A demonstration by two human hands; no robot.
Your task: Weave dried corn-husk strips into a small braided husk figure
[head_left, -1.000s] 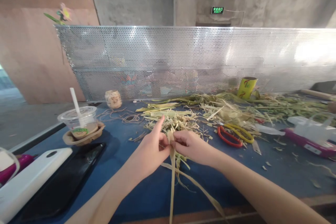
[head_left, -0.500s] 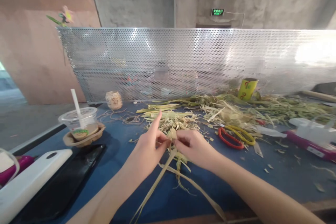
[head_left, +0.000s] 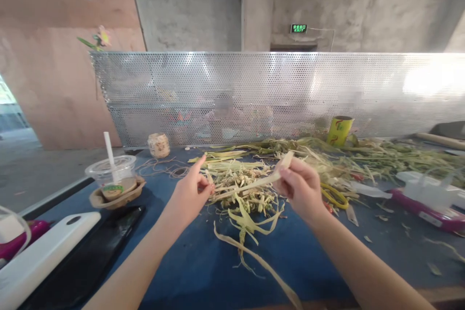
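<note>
A long pale husk strip (head_left: 254, 184) stretches between my two hands above a heap of curled dried plant pieces (head_left: 241, 174). My left hand (head_left: 191, 191) pinches its left end between thumb and fingers, the index finger pointing up. At the other end, my right hand (head_left: 300, 186) is closed on the strip, whose wider tip sticks up past the fingers. Below the strip, a knotted pale green husk piece (head_left: 245, 223) with spread ends lies on the blue table (head_left: 189, 261). Another long strip (head_left: 261, 261) curves toward the table's front edge.
Left: a lidded cup with straw (head_left: 114, 177), a white power bank (head_left: 51, 252) and a black tray-like object (head_left: 87, 256). Right: yellow-handled scissors (head_left: 334, 196), partly hidden, a yellow roll (head_left: 339, 131) and a purple-white power strip (head_left: 425, 208). A perforated metal screen (head_left: 254, 77) stands behind.
My hands have moved apart, the right one up and rightward, with the strip now stretched between them. The knotted piece now shows below them. The view has tilted slightly upward.
</note>
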